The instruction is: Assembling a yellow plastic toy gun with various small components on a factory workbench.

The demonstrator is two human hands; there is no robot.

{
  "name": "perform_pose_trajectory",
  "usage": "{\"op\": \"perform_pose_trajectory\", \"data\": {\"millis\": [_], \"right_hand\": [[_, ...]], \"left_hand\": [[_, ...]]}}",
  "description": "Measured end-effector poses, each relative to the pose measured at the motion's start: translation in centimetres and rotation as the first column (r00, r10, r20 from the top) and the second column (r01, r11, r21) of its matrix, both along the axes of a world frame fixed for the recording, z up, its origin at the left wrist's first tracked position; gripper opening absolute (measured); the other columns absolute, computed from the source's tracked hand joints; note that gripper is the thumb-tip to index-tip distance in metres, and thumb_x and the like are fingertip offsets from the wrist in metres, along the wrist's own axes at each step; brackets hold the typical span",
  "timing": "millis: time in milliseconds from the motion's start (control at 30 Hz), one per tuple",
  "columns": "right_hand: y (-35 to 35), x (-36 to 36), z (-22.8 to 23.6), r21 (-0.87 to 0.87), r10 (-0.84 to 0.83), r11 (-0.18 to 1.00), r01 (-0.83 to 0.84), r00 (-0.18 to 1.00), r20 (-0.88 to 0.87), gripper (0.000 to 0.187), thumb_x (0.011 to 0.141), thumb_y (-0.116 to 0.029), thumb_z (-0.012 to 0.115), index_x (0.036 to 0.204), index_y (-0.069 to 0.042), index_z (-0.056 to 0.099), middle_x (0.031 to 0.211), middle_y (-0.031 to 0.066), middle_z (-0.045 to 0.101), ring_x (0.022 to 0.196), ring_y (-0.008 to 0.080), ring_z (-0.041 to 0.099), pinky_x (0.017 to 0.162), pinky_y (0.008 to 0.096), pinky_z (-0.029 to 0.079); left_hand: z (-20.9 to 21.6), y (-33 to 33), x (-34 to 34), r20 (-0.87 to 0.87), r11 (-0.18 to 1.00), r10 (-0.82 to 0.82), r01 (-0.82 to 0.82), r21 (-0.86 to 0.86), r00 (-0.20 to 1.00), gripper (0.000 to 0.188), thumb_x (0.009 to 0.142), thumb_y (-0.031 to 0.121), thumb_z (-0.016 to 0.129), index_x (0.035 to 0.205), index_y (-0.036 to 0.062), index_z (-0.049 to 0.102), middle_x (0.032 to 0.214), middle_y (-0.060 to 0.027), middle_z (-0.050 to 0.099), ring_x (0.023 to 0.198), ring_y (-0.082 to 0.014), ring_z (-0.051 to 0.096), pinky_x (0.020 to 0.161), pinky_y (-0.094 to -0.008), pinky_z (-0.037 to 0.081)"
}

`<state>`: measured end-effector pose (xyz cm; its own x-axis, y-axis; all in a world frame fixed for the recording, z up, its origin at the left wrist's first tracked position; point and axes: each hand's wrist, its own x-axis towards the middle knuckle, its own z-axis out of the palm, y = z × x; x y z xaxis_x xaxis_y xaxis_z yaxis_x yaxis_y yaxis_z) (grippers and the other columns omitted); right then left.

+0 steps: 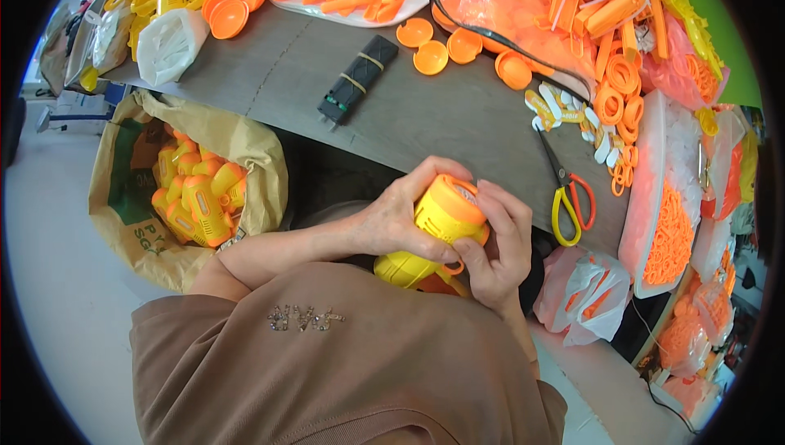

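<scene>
A yellow plastic toy body (pixel 435 220) with a round orange end cap is held in front of my chest, its capped end tilted up and away from me. Around its left side wraps my left hand (pixel 388 216), thumb across the near face and fingers behind the cap. My right hand (pixel 500 257) grips the right side, with fingers over the cap's edge and the thumb beside a small orange loop (pixel 453 267). The toy's lower end is partly hidden by my hands and shirt.
At left, an open paper sack (pixel 266 163) holds several yellow-and-orange toy bodies (pixel 199 200). On the grey table (pixel 286 60) are scissors (pixel 562 177), a black tool with rubber bands (pixel 358 81), orange cups (pixel 431 57), stickers (pixel 552 108) and orange rings (pixel 609 105). A bin (pixel 639 224) stands right.
</scene>
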<state>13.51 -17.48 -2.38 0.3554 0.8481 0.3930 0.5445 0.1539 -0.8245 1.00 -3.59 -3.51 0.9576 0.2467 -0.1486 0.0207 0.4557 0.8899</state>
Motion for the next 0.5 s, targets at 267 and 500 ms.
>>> {"op": "perform_pose_trajectory", "data": {"millis": [267, 500], "right_hand": [[0.8, 0.0, -0.8, 0.047, 0.036, 0.998, -0.035, 0.999, -0.009, 0.04, 0.083, -0.022, 0.07, 0.112, 0.003, 0.058, 0.11, 0.0163, 0.054, 0.103, 0.0312, 0.057, 0.089, 0.0391, 0.047], [0.3, -0.1, -1.5, 0.096, -0.006, 0.995, 0.004, 1.0, 0.023, 0.043, 0.084, -0.027, 0.069, 0.112, 0.003, 0.058, 0.108, 0.0162, 0.055, 0.101, 0.0302, 0.058, 0.089, 0.0389, 0.047]], "left_hand": [[-0.8, -0.3, -0.5, -0.021, 0.998, 0.054, -0.054, -0.008, 0.998, 0.08, 0.059, 0.008, 0.083, 0.125, 0.0075, 0.038, 0.115, -0.0063, 0.051, 0.107, -0.0154, 0.05, 0.092, -0.0322, 0.043], [-0.3, 0.0, -0.2, -0.066, 0.997, 0.017, -0.022, -0.073, 0.998, 0.085, 0.059, 0.009, 0.083, 0.13, 0.0065, 0.036, 0.117, -0.0073, 0.052, 0.109, -0.0164, 0.05, 0.093, -0.0329, 0.043]]}}
